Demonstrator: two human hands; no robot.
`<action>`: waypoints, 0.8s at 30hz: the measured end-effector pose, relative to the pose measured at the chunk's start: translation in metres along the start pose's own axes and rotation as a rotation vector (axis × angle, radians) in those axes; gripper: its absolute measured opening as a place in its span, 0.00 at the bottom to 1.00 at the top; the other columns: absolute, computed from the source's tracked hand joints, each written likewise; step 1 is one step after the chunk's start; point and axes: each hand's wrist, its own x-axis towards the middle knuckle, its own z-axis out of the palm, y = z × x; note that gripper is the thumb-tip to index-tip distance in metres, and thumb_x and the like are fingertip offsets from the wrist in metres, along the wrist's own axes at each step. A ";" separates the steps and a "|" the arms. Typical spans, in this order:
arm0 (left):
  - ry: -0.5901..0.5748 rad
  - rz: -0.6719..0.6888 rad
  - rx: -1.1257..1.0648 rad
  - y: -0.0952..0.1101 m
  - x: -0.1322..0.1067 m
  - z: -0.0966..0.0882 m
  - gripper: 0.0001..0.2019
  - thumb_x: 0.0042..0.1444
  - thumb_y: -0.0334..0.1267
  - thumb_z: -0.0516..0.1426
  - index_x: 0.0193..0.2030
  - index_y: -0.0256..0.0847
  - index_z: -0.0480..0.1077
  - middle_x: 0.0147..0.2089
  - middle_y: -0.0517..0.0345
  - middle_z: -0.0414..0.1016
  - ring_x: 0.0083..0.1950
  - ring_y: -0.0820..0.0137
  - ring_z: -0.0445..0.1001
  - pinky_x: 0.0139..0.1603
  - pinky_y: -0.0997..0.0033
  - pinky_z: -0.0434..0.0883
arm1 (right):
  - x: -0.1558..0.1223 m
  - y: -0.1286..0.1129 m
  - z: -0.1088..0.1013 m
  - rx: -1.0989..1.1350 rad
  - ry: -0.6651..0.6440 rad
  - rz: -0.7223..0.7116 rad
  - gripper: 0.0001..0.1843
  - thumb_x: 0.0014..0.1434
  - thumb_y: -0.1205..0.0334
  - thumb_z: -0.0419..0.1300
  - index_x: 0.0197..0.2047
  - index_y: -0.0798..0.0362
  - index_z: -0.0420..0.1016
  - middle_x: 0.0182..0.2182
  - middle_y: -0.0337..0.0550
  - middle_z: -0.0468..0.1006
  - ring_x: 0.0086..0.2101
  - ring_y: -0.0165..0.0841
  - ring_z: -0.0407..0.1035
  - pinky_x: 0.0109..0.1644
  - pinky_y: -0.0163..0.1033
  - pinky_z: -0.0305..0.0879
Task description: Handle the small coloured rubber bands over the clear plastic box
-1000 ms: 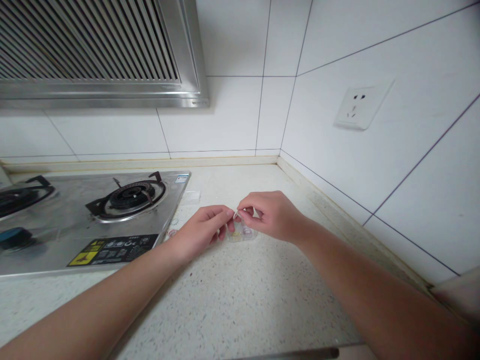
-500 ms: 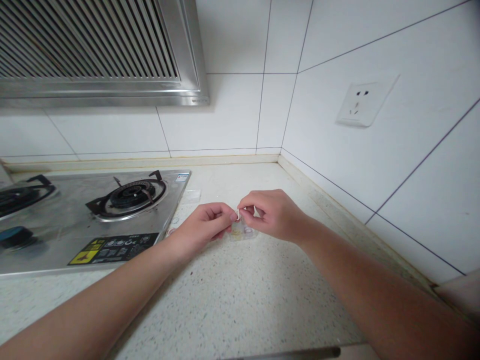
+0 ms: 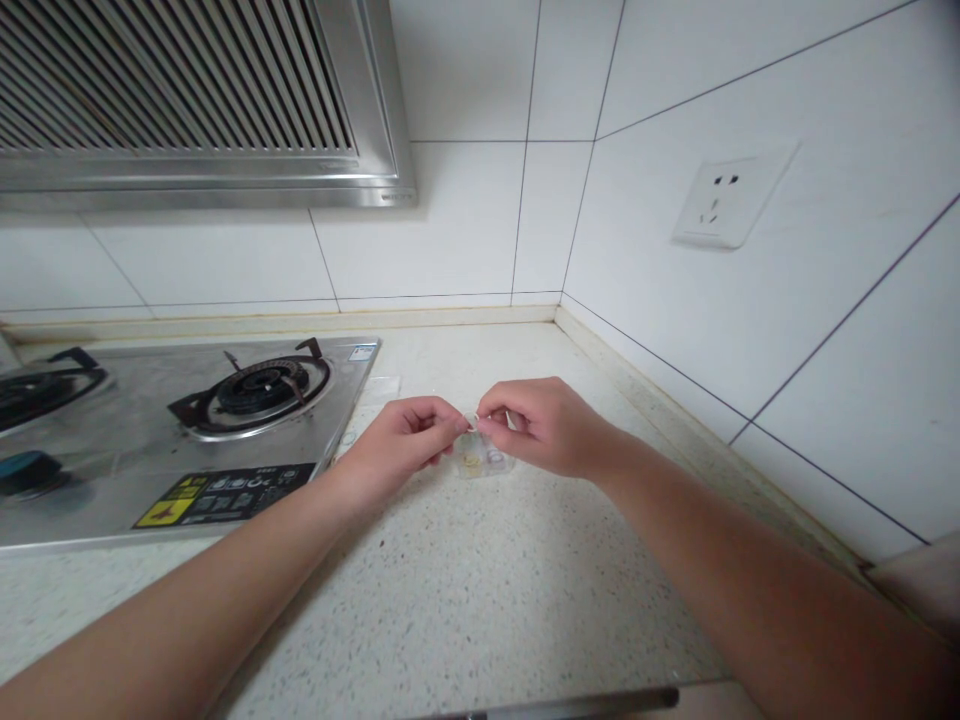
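Pinching a thin pale band (image 3: pixel 473 427) from both sides, near the middle of the scene. Clamped on its left part with thumb and forefinger of the left hand (image 3: pixel 412 430), and on its right part with thumb and forefinger of the right hand (image 3: pixel 541 425), across a narrow gap. Held up just above the tabletop (image 3: pixel 472 600), over the far part of a small clear case (image 3: pixel 487 474). Too small and blurred to tell the exact shape of the band.

Resting on the tabletop beneath the fingertips: the clear case, partly hidden by the hands. Visible inside it: thin yellow loops (image 3: pixel 471 461) at left, and a pale purple loop (image 3: pixel 496 457) at right. Lying farther off, to the left and beside the stove (image 3: pixel 150 440): a flat clear piece (image 3: pixel 384 387). Set into the tabletop at left: the steel stove, with a black burner (image 3: pixel 264 388) on its right half and a dark knob (image 3: pixel 28 472) near the left edge. Mounted above it: a slatted range hood (image 3: pixel 180 180). Fixed to the tiled wall at right: a white socket (image 3: pixel 718 205).
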 end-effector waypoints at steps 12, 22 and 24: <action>0.003 0.006 0.058 0.002 0.001 -0.003 0.13 0.55 0.46 0.63 0.32 0.37 0.75 0.23 0.64 0.66 0.25 0.77 0.59 0.23 0.76 0.55 | 0.002 -0.001 0.000 -0.057 -0.021 0.044 0.06 0.62 0.61 0.60 0.35 0.54 0.76 0.24 0.33 0.74 0.24 0.23 0.63 0.31 0.31 0.55; -0.032 0.013 0.061 0.001 0.000 -0.004 0.12 0.56 0.46 0.63 0.32 0.37 0.76 0.23 0.64 0.67 0.25 0.77 0.60 0.25 0.76 0.57 | 0.002 -0.003 0.001 0.024 0.000 0.070 0.06 0.61 0.62 0.60 0.35 0.55 0.76 0.24 0.33 0.74 0.23 0.22 0.62 0.30 0.31 0.55; -0.033 0.015 0.069 0.002 0.000 -0.004 0.12 0.56 0.46 0.62 0.32 0.37 0.76 0.23 0.64 0.67 0.24 0.77 0.60 0.25 0.76 0.56 | 0.002 -0.003 0.001 0.054 0.002 0.081 0.06 0.61 0.62 0.60 0.35 0.55 0.75 0.24 0.34 0.74 0.23 0.22 0.62 0.30 0.31 0.56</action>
